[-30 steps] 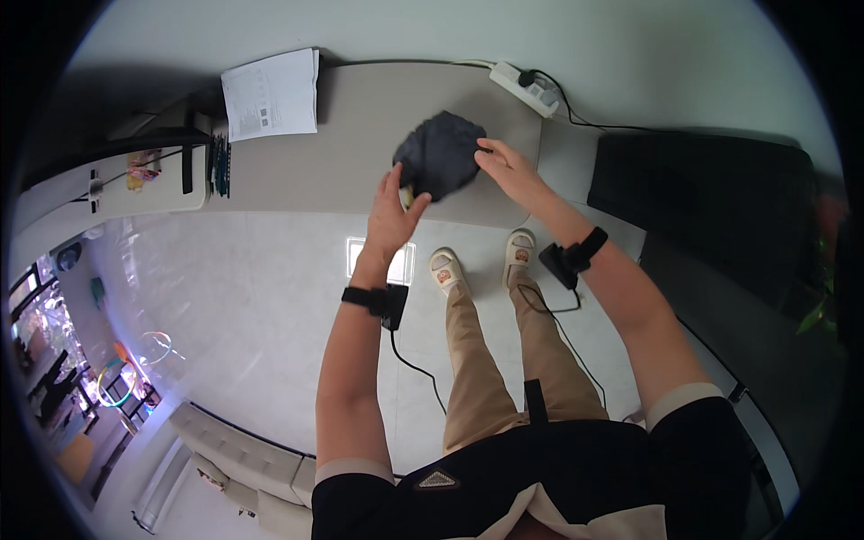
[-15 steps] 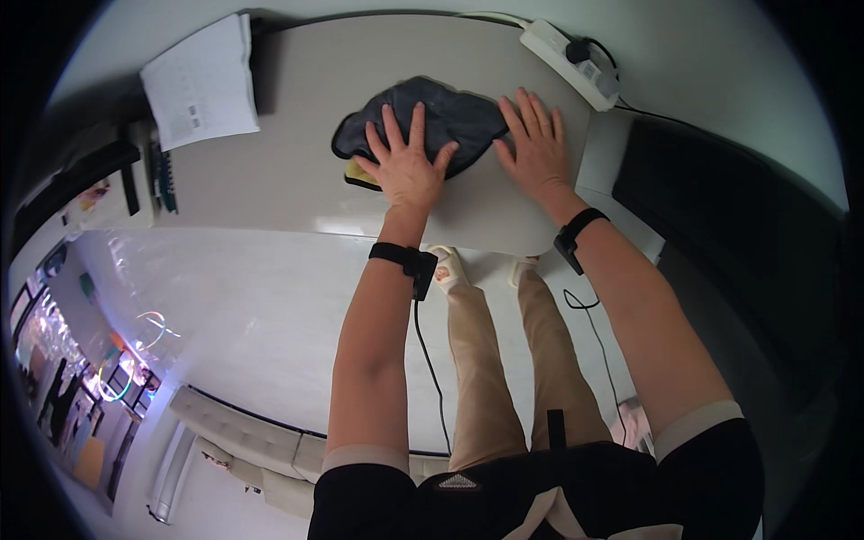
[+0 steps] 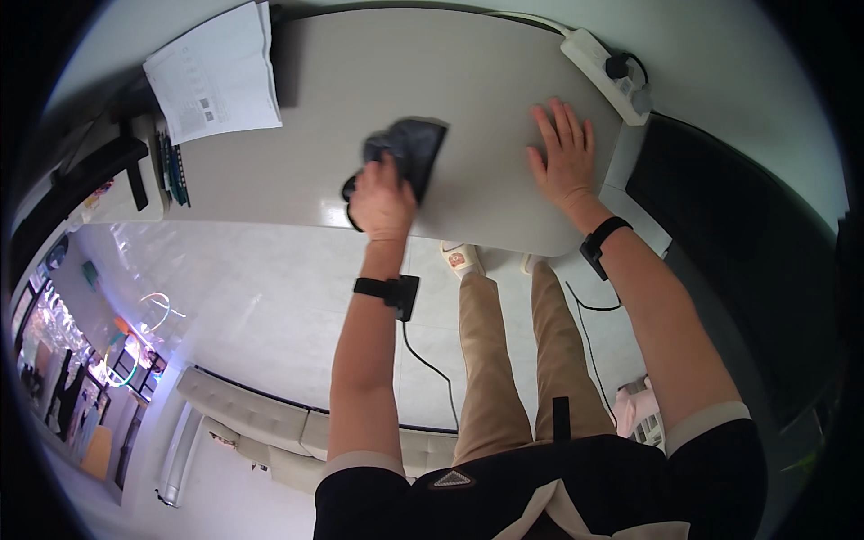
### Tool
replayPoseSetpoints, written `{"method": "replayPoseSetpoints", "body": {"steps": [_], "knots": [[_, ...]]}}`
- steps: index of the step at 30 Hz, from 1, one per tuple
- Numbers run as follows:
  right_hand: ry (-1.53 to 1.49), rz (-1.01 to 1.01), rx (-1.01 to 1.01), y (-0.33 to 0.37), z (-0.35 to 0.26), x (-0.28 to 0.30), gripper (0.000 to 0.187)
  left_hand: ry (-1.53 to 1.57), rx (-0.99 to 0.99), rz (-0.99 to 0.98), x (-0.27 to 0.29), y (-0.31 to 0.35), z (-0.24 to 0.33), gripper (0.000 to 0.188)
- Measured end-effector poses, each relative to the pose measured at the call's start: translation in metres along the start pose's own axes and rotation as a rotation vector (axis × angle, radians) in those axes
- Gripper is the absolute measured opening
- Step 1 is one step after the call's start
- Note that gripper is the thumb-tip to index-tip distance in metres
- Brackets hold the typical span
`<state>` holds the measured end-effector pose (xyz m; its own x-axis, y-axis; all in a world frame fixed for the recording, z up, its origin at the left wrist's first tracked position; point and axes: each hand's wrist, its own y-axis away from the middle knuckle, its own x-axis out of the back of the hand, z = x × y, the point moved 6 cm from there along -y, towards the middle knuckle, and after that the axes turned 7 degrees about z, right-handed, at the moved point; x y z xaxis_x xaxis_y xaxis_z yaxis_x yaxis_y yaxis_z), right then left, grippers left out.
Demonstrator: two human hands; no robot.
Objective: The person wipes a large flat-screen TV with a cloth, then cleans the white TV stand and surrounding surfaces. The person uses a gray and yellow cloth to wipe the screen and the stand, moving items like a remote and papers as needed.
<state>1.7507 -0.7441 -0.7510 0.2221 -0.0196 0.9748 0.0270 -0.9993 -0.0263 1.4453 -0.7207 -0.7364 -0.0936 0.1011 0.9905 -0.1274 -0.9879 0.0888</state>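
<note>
A dark grey cloth with a black edge lies bunched on the grey tabletop. My left hand is closed on its near left part, fingers curled into the fabric and slightly blurred. Folds of the cloth stick out beyond the fingertips and to the right of the hand. Flat on the table's right side rests my right hand, fingers spread, touching only the surface and apart from the cloth. Each wrist wears a black strap with a small device and a cable.
A white power strip with a black plug lies along the far right edge. Printed papers stand at the far left, beside several notebooks. A black panel borders the right side. Behind me is a beige sofa.
My left hand has gone from lying spread on the flatter cloth to gripping it. The cloth is now bunched and nearer the table's front edge. My right hand stays flat, farther from the cloth.
</note>
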Motion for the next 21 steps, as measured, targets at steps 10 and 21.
{"method": "replayPoseSetpoints", "body": {"steps": [10, 21], "knots": [[-0.02, -0.017, -0.017, -0.001, 0.0, 0.002, 0.072, -0.029, 0.031, -0.002, 0.012, -0.026, -0.028, 0.064], [-0.044, 0.005, -0.026, -0.002, 0.002, 0.004, 0.073, -0.057, -0.034, -0.011, 0.018, -0.023, -0.033, 0.063]]}}
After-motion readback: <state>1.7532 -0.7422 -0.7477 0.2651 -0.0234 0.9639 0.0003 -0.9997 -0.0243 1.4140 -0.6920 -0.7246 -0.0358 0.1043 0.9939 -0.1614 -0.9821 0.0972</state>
